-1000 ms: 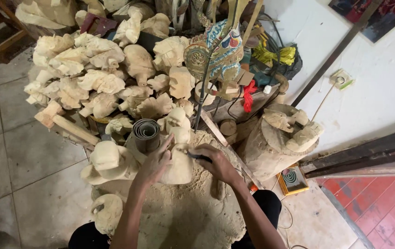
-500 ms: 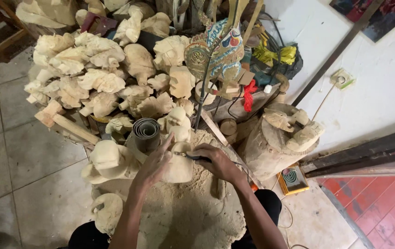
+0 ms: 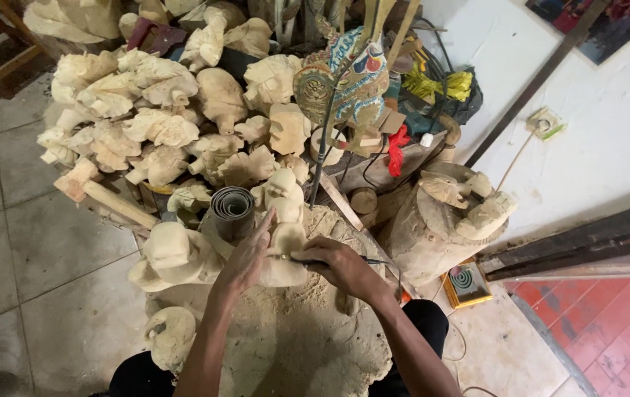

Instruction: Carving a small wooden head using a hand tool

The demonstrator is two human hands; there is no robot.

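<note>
A pale unpainted carved wooden figure (image 3: 283, 220) stands upright on a sawdust-covered work block (image 3: 307, 338) in front of me. My left hand (image 3: 245, 257) wraps its lower left side and holds it steady. My right hand (image 3: 340, 266) grips a thin dark carving tool (image 3: 315, 261) whose tip touches the figure's base. Both forearms reach in from the bottom of the view.
A big heap of rough carved wooden heads (image 3: 153, 125) lies behind the block. A grey roll of sandpaper (image 3: 232, 209) stands beside the figure, a painted flat puppet (image 3: 344, 81) behind it, a log with carvings (image 3: 440, 220) at right, a wooden mallet (image 3: 98, 192) at left.
Both hands stay on the figure; the right hand has shifted the tool slightly along its base. Nothing else has moved.
</note>
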